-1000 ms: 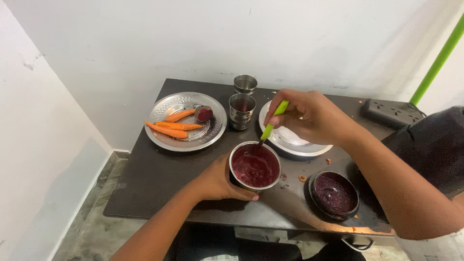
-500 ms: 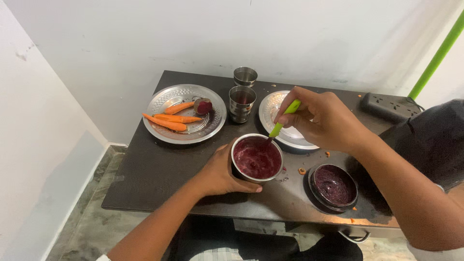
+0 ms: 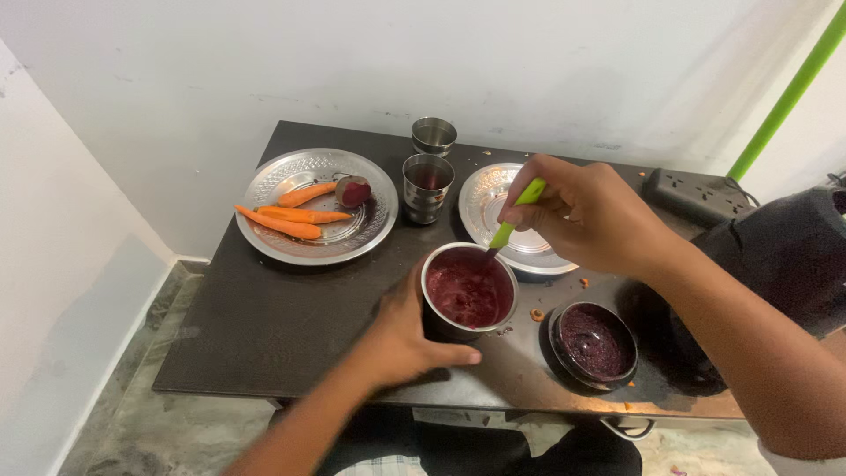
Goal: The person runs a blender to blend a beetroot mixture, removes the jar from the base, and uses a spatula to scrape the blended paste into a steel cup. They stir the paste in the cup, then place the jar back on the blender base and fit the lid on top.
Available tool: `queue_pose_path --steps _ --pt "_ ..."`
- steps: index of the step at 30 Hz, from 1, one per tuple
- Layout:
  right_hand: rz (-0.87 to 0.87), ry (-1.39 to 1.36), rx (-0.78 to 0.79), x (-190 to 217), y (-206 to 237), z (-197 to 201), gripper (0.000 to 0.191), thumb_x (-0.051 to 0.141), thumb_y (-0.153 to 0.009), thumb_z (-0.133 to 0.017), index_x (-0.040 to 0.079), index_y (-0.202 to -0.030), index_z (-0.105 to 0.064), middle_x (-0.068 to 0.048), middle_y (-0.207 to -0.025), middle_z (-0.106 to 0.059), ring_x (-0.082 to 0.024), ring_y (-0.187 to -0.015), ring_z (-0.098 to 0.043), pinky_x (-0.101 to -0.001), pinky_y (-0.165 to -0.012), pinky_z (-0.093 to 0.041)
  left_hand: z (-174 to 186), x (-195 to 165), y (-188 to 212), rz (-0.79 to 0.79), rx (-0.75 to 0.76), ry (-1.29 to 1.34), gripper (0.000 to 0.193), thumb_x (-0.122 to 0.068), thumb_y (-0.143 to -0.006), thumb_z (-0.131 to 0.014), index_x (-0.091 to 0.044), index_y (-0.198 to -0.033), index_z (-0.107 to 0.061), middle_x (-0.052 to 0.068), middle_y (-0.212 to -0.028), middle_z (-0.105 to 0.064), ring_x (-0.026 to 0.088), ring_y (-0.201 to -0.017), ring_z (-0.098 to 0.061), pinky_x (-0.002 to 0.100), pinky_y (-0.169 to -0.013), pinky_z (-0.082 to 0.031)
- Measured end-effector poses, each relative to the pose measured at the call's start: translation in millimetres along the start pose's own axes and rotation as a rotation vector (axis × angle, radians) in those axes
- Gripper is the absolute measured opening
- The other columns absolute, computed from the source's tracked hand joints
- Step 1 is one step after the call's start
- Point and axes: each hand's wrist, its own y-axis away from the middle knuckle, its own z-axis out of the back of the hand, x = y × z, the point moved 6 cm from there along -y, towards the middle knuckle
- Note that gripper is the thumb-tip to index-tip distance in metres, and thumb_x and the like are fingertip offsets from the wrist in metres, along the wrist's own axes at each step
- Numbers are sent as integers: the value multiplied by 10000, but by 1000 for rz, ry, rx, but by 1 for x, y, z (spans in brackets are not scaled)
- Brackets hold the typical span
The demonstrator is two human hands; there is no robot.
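Right hand (image 3: 586, 216) pinching a green-handled spoon (image 3: 517, 214) dipped into a round steel pot of dark red purée (image 3: 469, 291), left hand (image 3: 407, 339) clasped around that pot's side, on a dark table (image 3: 256, 326).

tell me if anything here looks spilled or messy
Yes, a little. Small orange scraps lie loose on the dark table between the steel pot of red pulp and the black bowl, with more bits along the table's front edge. Otherwise the plates and cups stand upright.

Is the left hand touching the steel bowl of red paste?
Touching. The head view shows the left hand wrapped against the near wall of the steel bowl.
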Motion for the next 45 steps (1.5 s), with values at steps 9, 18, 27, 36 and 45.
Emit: queue_pose_path --steps 9,18,27,36,45 --pt "-32 -3 40 3 -4 0 171 183 -909 -712 50 -999 -652 -80 -780 -783 -127 -682 -691 -313 -602 -542 22 5 -54 -234 621 155 1253 -288 -522 -979 -166 -1585 -327 86 -1488 -586 240 -1414 -535 423 -1201 -383" --pt "-81 84 61 4 -2 3 158 193 -891 -716 82 -990 -665 -71 -758 -787 -128 -631 -692 -313 -564 -518 7 5 -57 -295 618 249 1125 -247 -530 -978 -104 -1511 -446 70 -1428 -651 210 -1359 -601 397 -1186 -443" --pt "46 43 12 13 7 1 141 171 -911 -696 71 -1000 -651 -63 -809 -807 -119 -656 -759 -289 -542 -565 12 -6 -22 -326 193 56 1159 -448 -530 -972 -114 -1489 -413 119 -1392 -622 280 -1324 -583 437 -1131 -444" --pt "92 6 3 13 7 1 127 136 -908 -705 57 -994 -655 -73 -846 -815 -132 -734 -775 -296 -606 -585 1 -7 10 -123 -199 -76 1144 -510 -512 -980 -148 -1446 -429 110 -1368 -630 335 -1318 -559 546 -1132 -372" --pt "-60 48 64 11 2 1 147 186 -912 -704 83 -1007 -661 -58 -779 -802 -120 -587 -693 -302 -520 -520 9 6 -6 128 98 -90 1448 -448 -435 -995 -205 -1580 -143 119 -1495 -492 316 -1419 -435 458 -1199 -303"
